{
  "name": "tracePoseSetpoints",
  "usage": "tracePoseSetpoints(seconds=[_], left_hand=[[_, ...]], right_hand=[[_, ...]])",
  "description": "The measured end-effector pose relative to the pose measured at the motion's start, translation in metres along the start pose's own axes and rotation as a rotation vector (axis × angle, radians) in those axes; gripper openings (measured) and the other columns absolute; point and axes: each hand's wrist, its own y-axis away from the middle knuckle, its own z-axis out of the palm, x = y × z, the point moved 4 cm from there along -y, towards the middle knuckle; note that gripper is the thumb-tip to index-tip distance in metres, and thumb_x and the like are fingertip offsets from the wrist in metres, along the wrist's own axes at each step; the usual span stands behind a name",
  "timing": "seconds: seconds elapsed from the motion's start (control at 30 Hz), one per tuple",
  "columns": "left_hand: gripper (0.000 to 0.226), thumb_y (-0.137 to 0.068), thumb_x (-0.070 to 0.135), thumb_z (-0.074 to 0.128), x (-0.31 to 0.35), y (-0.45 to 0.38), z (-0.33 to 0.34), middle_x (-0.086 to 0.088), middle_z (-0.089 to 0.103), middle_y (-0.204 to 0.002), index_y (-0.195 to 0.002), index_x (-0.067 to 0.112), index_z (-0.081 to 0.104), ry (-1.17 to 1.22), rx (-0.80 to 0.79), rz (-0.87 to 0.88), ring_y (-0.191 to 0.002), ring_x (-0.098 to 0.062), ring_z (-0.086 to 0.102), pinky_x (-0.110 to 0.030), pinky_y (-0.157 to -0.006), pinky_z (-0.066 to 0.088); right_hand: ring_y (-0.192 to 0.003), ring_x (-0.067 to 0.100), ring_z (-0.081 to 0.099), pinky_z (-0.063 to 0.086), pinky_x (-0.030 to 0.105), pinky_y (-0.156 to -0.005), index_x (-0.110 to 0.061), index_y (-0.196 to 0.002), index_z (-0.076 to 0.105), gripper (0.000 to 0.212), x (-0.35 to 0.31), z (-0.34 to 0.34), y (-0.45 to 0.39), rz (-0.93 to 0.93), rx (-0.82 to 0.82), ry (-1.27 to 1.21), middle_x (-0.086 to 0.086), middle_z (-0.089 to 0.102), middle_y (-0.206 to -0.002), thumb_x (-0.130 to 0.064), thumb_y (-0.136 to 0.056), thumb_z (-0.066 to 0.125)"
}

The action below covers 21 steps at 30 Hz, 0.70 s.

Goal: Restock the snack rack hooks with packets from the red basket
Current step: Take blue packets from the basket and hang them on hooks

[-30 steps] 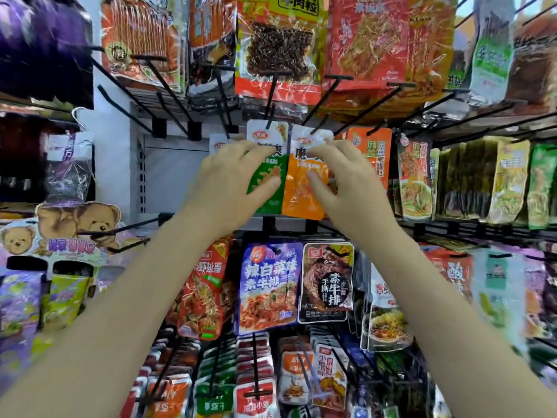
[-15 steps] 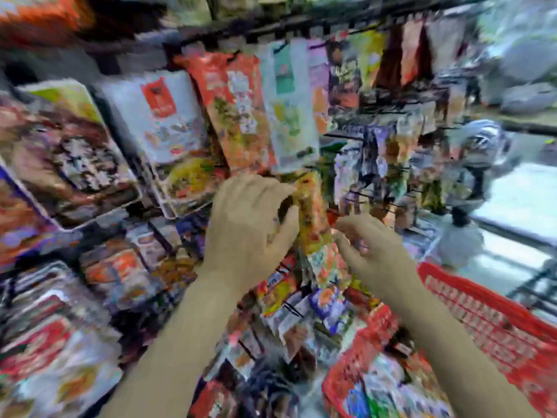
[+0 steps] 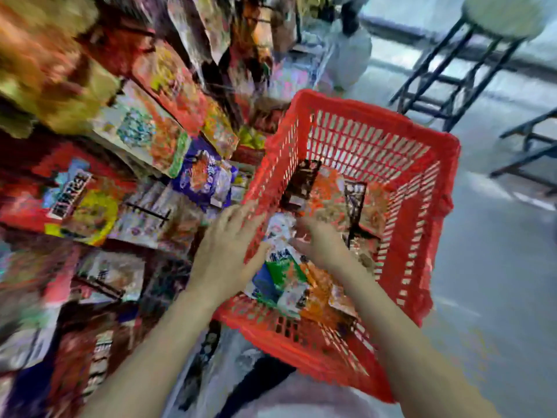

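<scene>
The red basket point(image 3: 376, 116) stands on the floor to the right of the snack rack point(image 3: 144, 134). It holds several packets, among them a green-and-white packet point(image 3: 283, 267) and orange packets point(image 3: 328, 194). My left hand point(image 3: 226, 254) hovers over the basket's left rim with its fingers spread, holding nothing. Inside the basket, my right hand point(image 3: 319, 242) has its fingertips at the top of the green-and-white packet. Motion blur hides whether the right hand grips it. The whole view is blurred.
Hanging snack packets fill the rack on the left, with black hook ends point(image 3: 150, 211) sticking out. A stool point(image 3: 497, 16) with black legs and other dark frames point(image 3: 530, 152) stand on the grey floor to the right. A white bag point(image 3: 349, 52) sits behind the basket.
My view has swung from the upper hooks down to the basket. Both hands left the orange packet on the rack and came down, the right one into the basket.
</scene>
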Motion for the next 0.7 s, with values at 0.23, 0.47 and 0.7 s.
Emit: tracePoseSetpoints(seconds=[0.23,0.47,0.7], left_hand=[[0.073,-0.097,0.054,0.036,-0.006,0.016,0.006,0.007,0.006,-0.17,-0.16,0.021,0.022,0.025,-0.197,-0.092,-0.155,-0.014,0.006,-0.049,-0.122,0.022],[0.085,-0.098,0.055,0.039,-0.016,0.049,0.004,0.018,-0.023,-0.165,-0.162,0.027,-0.009,0.066,-0.248,-0.153,-0.153,-0.004,-0.016,-0.04,-0.125,0.007],[0.085,-0.095,0.059,0.036,-0.017,0.053,0.005,0.024,-0.027,-0.162,-0.161,0.032,-0.011,0.094,-0.265,-0.192,-0.154,-0.004,-0.014,-0.047,-0.126,0.012]], right_hand=[[-0.132,0.037,0.041,0.042,0.043,-0.101,-0.007,-0.147,0.035,0.078,0.013,0.058,-0.005,0.191,-0.154,0.178,0.019,0.041,-0.142,-0.043,-0.089,0.073],[-0.15,0.034,0.015,0.02,0.047,-0.121,-0.009,-0.153,0.027,0.094,0.017,0.071,-0.005,0.178,-0.178,0.39,0.014,0.024,-0.159,-0.059,-0.085,0.069],[-0.119,0.032,0.048,0.046,0.043,-0.094,-0.008,-0.127,0.042,0.074,0.016,0.065,-0.015,0.276,-0.123,0.197,0.012,0.05,-0.125,-0.043,-0.077,0.084]])
